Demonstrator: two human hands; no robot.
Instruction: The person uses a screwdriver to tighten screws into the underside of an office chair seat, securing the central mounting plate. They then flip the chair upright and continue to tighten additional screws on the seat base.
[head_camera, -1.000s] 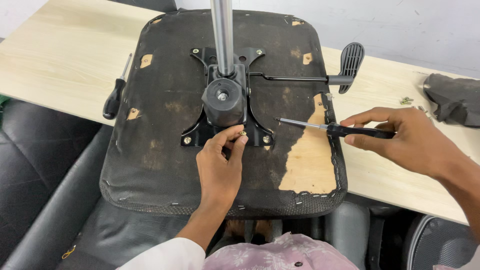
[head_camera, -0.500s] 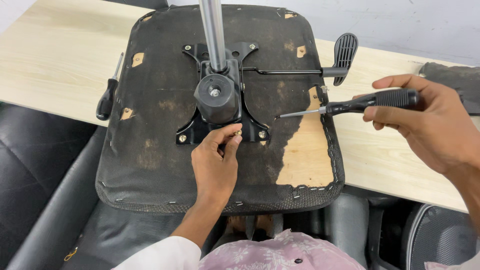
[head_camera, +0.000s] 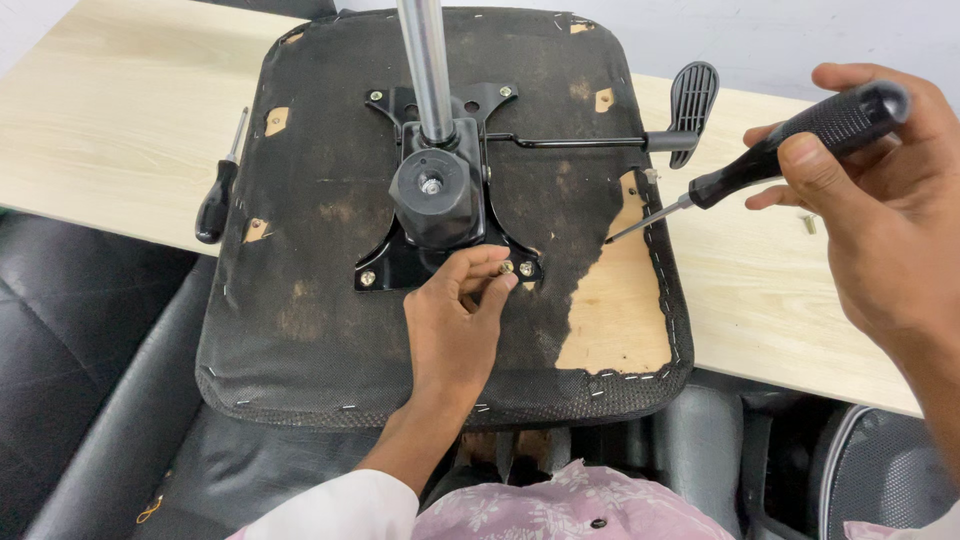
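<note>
My left hand pinches a small brass screw at the near right foot of the black mounting plate, on the upturned seat base that overhangs the bench's near edge. My right hand is closed round the black-handled screwdriver, well to the right; its shaft runs down-left, tip over the bare plywood patch, short of the screw. The left hand is nearer. A second screwdriver lies by the seat's left edge. I see no packages or labels.
</note>
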